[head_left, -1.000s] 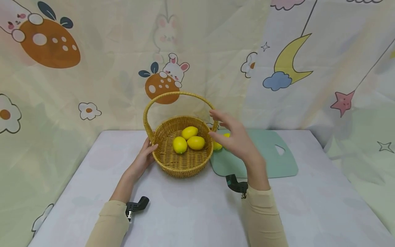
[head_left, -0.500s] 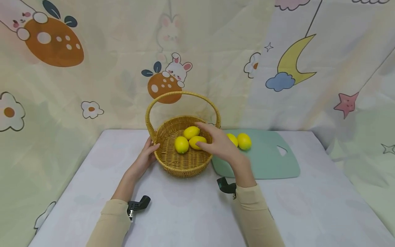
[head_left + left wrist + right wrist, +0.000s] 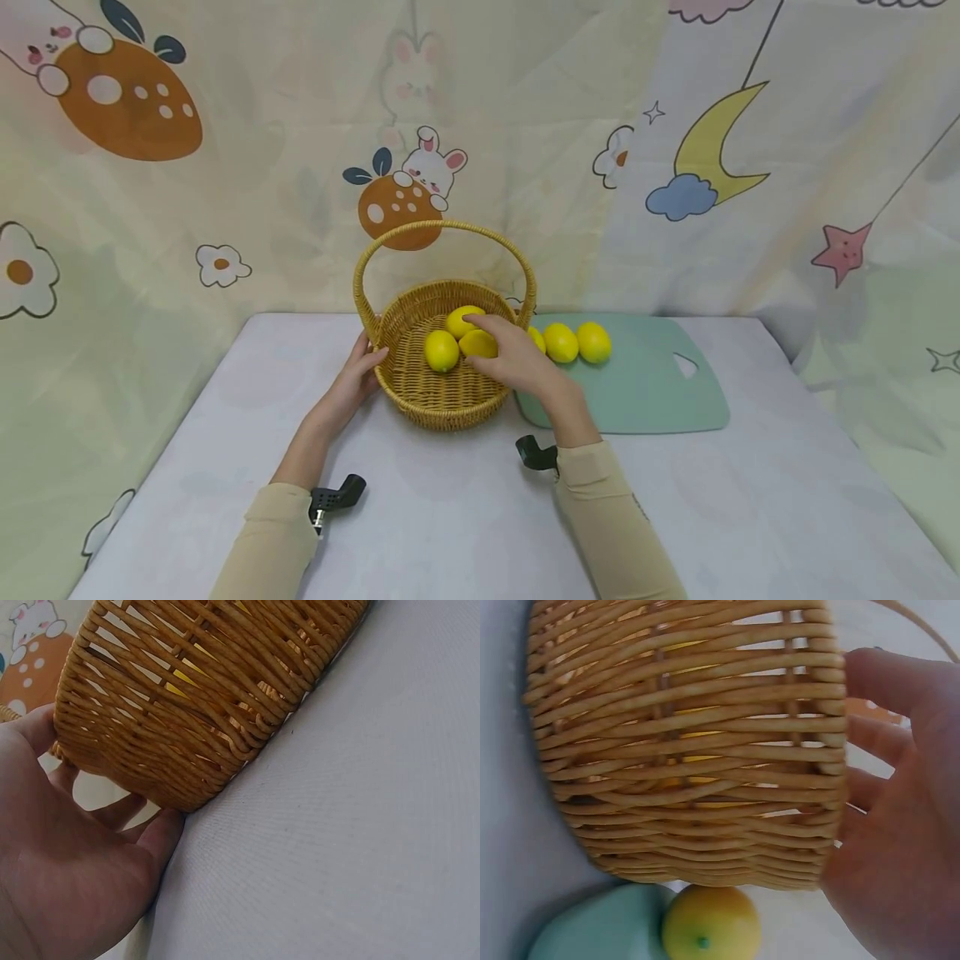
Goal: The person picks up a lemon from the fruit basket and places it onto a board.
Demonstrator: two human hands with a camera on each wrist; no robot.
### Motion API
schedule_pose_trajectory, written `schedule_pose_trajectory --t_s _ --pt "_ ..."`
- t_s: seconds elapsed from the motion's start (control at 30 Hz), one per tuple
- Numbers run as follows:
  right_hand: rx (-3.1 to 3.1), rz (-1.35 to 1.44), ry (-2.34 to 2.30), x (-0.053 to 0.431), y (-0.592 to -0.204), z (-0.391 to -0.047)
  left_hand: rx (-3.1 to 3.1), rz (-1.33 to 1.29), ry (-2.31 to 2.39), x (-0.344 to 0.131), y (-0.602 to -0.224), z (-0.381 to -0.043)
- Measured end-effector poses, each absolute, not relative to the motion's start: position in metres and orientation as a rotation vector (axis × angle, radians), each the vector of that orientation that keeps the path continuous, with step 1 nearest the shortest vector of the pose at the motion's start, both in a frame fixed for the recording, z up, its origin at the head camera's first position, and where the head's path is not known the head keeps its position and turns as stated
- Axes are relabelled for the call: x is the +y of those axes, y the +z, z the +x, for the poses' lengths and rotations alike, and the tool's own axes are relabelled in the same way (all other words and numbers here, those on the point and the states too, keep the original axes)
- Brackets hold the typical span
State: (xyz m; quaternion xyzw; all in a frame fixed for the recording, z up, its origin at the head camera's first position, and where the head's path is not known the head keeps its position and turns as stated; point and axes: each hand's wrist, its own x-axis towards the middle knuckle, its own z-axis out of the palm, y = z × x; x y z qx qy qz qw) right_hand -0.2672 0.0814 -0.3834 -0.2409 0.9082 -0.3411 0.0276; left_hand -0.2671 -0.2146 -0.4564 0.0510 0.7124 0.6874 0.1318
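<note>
A round wicker basket (image 3: 446, 412) with a tall hooped handle stands on the table, with three yellow lemons inside. My left hand (image 3: 348, 387) grips its left side, thumb at the rim and fingers outside; the left wrist view shows this hand (image 3: 82, 855) against the woven wall. Over the right rim reaches my right hand (image 3: 521, 358), its thumb and fingers spread on either side of the right-hand lemon (image 3: 478, 342). Beside it lie the back lemon (image 3: 463, 320) and the left lemon (image 3: 441, 352). In the right wrist view the basket wall hides this hand's (image 3: 907, 787) fingertips.
A green cutting board (image 3: 645, 392) lies right of the basket. On it, three more lemons stand in a row, including a middle lemon (image 3: 561, 342) and a right-end lemon (image 3: 594, 342); the nearest is partly hidden by my right hand. A patterned cloth (image 3: 300, 167) hangs behind the table.
My right hand has moved left and down from near the basket's handle, over the rim to the right-hand lemon, uncovering lemons on the board. My left hand stays on the basket.
</note>
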Motion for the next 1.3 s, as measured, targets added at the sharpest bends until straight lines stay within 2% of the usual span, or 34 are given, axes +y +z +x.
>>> schedule_pose_trajectory --t_s 0.63,1.3 --pt "3.072 -0.624 -0.449 0.056 -0.403 -0.272 2.082 0.170 2.005 -0.214 -0.458 -0.268" --pt "3.045 -0.692 -0.325 0.053 -0.396 -0.268 2.069 0.155 2.010 -0.214 -0.456 -0.267"
